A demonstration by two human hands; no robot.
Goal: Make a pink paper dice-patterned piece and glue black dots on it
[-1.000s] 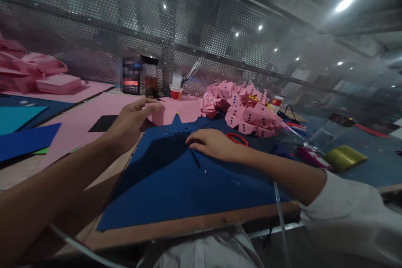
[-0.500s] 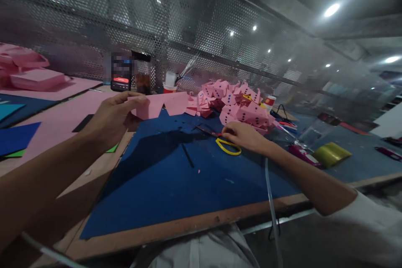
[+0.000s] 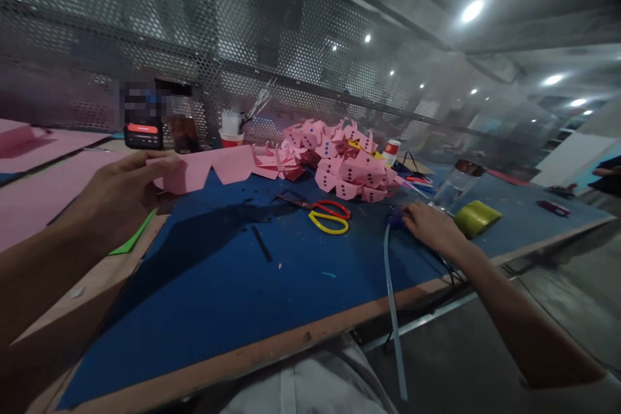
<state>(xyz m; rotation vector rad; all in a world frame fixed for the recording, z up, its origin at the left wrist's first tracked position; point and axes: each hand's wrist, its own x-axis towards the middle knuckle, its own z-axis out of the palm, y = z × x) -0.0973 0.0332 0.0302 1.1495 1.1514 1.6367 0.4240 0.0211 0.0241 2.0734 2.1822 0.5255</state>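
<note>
While the left grip (image 3: pixel 127 186) clamps pink card (image 3: pixel 194 171), the right grip (image 3: pixel 431 224) (purple object (image 3: pixel 394 217) half-hidden) is unclear.

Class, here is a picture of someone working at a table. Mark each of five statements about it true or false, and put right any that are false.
1. The left hand holds a notched pink paper piece. True.
2. The scissors have one red and one yellow handle. True.
3. The right hand holds the scissors. False: they lie apart from it on the blue surface; its fingers are at a purple object, though whether they grip it is unclear.
4. Dotted pink paper shapes are piled beyond the scissors. True.
5. The dark strip lies under the left hand. False: it lies on the blue surface, between the two hands.
</note>
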